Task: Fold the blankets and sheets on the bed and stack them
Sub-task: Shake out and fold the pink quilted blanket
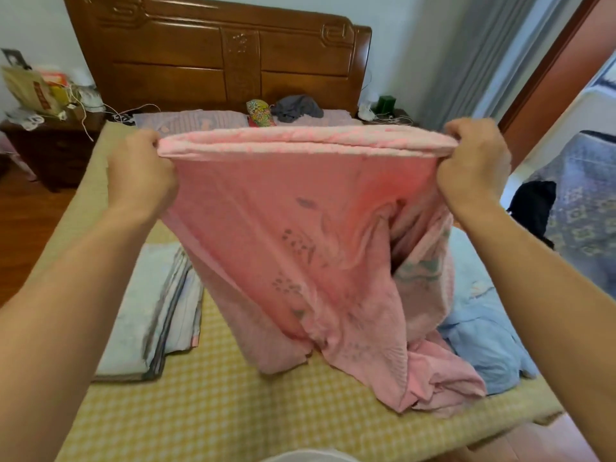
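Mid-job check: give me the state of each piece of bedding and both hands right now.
Pink blanket: held up stretched, lower end bunched on the bed.
Left hand: grips its top left edge.
Right hand: grips its top right edge.
Striped sheet: folded flat on the bed.
Blue sheet: crumpled, unfolded.

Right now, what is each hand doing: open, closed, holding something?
Left hand: grips the left end of the pink blanket's raised top edge.
Right hand: grips the right end of that same edge.
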The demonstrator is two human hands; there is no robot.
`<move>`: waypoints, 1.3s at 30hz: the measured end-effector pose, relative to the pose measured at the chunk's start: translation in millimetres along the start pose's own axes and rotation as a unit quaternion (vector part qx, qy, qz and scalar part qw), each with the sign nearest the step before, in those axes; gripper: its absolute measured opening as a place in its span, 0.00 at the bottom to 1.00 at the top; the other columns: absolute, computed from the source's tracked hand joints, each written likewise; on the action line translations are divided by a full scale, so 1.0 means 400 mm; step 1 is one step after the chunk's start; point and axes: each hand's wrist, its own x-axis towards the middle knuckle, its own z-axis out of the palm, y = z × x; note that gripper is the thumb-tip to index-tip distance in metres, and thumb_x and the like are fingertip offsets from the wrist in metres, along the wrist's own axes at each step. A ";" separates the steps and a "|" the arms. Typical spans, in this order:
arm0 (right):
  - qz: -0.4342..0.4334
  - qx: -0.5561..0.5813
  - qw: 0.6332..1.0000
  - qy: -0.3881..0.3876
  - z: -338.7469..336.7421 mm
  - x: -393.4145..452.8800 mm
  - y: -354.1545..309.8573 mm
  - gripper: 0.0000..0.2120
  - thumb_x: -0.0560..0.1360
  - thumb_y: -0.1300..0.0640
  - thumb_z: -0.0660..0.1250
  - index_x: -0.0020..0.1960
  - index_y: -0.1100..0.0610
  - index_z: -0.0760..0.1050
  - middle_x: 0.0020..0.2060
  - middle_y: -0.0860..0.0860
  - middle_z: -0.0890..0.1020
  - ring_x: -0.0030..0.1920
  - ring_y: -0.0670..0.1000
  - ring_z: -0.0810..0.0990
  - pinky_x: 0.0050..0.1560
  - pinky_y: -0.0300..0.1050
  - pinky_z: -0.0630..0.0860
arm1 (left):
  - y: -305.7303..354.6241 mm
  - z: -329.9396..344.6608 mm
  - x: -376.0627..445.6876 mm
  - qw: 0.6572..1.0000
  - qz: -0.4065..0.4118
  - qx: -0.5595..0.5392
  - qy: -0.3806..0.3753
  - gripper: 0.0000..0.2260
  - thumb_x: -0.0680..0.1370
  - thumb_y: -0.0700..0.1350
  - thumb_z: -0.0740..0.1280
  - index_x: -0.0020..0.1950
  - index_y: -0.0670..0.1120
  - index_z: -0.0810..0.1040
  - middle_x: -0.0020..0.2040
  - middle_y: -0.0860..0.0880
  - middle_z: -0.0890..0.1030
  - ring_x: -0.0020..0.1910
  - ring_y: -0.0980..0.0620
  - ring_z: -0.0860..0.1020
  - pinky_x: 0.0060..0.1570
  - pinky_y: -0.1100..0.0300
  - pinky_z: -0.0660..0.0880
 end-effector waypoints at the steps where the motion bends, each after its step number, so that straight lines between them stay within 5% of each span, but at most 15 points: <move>1: -0.001 -0.034 0.999 -0.034 0.007 -0.013 0.045 0.22 0.70 0.65 0.59 0.60 0.53 0.79 0.55 0.57 0.78 0.54 0.63 0.77 0.49 0.56 0.76 | -0.018 -0.010 0.011 1.000 -0.003 0.027 0.003 0.13 0.77 0.32 0.60 0.56 0.39 0.81 0.51 0.33 0.80 0.49 0.33 0.76 0.44 0.49 0.67; 7: 0.050 -0.132 0.989 -0.043 0.006 0.058 0.162 0.17 0.73 0.70 0.60 0.59 0.61 0.76 0.54 0.64 0.76 0.50 0.68 0.77 0.44 0.56 0.73 | -0.138 0.079 -0.035 0.991 -0.075 0.102 -0.034 0.14 0.77 0.33 0.59 0.60 0.40 0.79 0.56 0.28 0.78 0.56 0.27 0.76 0.55 0.41 0.73; 13: 0.225 -0.011 0.974 -0.016 0.023 0.018 0.190 0.22 0.74 0.65 0.57 0.64 0.52 0.75 0.59 0.59 0.79 0.58 0.64 0.77 0.53 0.54 0.73 | -0.247 0.097 -0.049 0.975 -0.202 0.095 -0.006 0.12 0.77 0.34 0.62 0.59 0.42 0.78 0.57 0.30 0.78 0.57 0.28 0.76 0.57 0.40 0.75; 15: 0.252 0.055 0.963 -0.078 0.052 -0.038 0.181 0.20 0.73 0.61 0.57 0.62 0.54 0.76 0.58 0.60 0.80 0.57 0.63 0.78 0.55 0.53 0.75 | -0.293 0.108 -0.068 0.966 -0.256 0.015 -0.022 0.12 0.77 0.34 0.61 0.57 0.41 0.78 0.55 0.31 0.80 0.54 0.29 0.78 0.52 0.41 0.78; 17: 0.221 0.097 0.928 -0.284 0.086 -0.100 0.172 0.22 0.72 0.49 0.61 0.61 0.59 0.77 0.56 0.59 0.81 0.50 0.60 0.79 0.44 0.48 0.80 | -0.317 0.132 -0.111 0.914 -0.323 -0.216 -0.116 0.13 0.76 0.35 0.61 0.57 0.41 0.80 0.49 0.36 0.83 0.43 0.38 0.82 0.41 0.47 0.82; 19: 0.194 0.087 0.831 -0.515 0.086 -0.182 0.143 0.28 0.72 0.38 0.67 0.58 0.61 0.80 0.47 0.57 0.83 0.40 0.56 0.78 0.29 0.44 0.75 | -0.305 0.159 -0.180 0.831 -0.343 -0.366 -0.241 0.16 0.75 0.43 0.70 0.62 0.44 0.79 0.44 0.40 0.78 0.37 0.48 0.79 0.41 0.53 0.80; 20: 0.193 0.090 0.781 -0.586 0.093 -0.229 0.125 0.29 0.71 0.35 0.68 0.56 0.59 0.82 0.46 0.56 0.86 0.38 0.56 0.81 0.31 0.48 0.77 | -0.284 0.173 -0.225 0.799 -0.345 -0.395 -0.296 0.21 0.75 0.48 0.73 0.66 0.46 0.76 0.46 0.40 0.76 0.39 0.48 0.78 0.45 0.51 0.78; 23: 0.158 0.179 0.734 -0.636 0.114 -0.359 0.046 0.16 0.75 0.44 0.65 0.57 0.49 0.83 0.52 0.48 0.86 0.54 0.50 0.84 0.59 0.57 0.80 | -0.180 0.229 -0.400 0.729 -0.336 -0.414 -0.430 0.17 0.79 0.49 0.70 0.64 0.44 0.75 0.54 0.37 0.79 0.44 0.44 0.82 0.51 0.45 0.80; 25: 0.168 0.245 0.714 -0.634 0.126 -0.437 -0.023 0.15 0.76 0.49 0.64 0.58 0.47 0.83 0.52 0.47 0.86 0.56 0.49 0.84 0.62 0.55 0.79 | -0.089 0.253 -0.511 0.666 -0.313 -0.404 -0.544 0.18 0.79 0.49 0.69 0.70 0.55 0.77 0.61 0.37 0.81 0.53 0.42 0.82 0.59 0.43 0.78; 27: 0.248 0.303 0.692 -0.606 0.127 -0.488 -0.087 0.13 0.76 0.51 0.66 0.55 0.55 0.84 0.48 0.51 0.87 0.52 0.52 0.86 0.59 0.55 0.80 | -0.005 0.263 -0.577 0.646 -0.260 -0.417 -0.584 0.21 0.80 0.49 0.70 0.70 0.66 0.71 0.62 0.46 0.83 0.60 0.46 0.81 0.64 0.46 0.76; 30: 0.333 0.347 0.680 -0.553 0.126 -0.499 -0.151 0.11 0.80 0.53 0.64 0.52 0.58 0.82 0.44 0.52 0.87 0.46 0.50 0.86 0.51 0.45 0.83 | 0.061 0.273 -0.627 0.723 -0.154 -0.423 -0.524 0.26 0.79 0.43 0.73 0.71 0.61 0.67 0.65 0.56 0.81 0.65 0.56 0.78 0.62 0.56 0.78; 34: 0.409 0.396 0.681 -0.461 0.097 -0.442 -0.194 0.13 0.78 0.50 0.66 0.55 0.57 0.82 0.48 0.54 0.87 0.50 0.55 0.86 0.57 0.57 0.81 | 0.046 0.287 -0.654 0.810 -0.165 -0.397 -0.398 0.26 0.75 0.38 0.75 0.65 0.58 0.70 0.55 0.54 0.83 0.49 0.64 0.80 0.46 0.69 0.75; 37: 0.341 0.453 0.730 -0.383 0.051 -0.357 -0.242 0.13 0.79 0.57 0.62 0.47 0.55 0.86 0.44 0.53 0.87 0.49 0.53 0.86 0.57 0.57 0.81 | 0.029 0.310 -0.665 0.838 -0.161 -0.339 -0.397 0.23 0.75 0.43 0.76 0.64 0.58 0.71 0.44 0.58 0.79 0.43 0.63 0.79 0.46 0.66 0.75; 39: 0.304 0.488 0.747 -0.334 0.006 -0.272 -0.286 0.18 0.80 0.61 0.59 0.42 0.53 0.86 0.42 0.50 0.87 0.46 0.49 0.86 0.53 0.50 0.83 | 0.029 0.320 -0.649 0.886 -0.090 -0.237 -0.387 0.10 0.74 0.51 0.73 0.53 0.56 0.76 0.39 0.57 0.79 0.40 0.58 0.78 0.47 0.56 0.75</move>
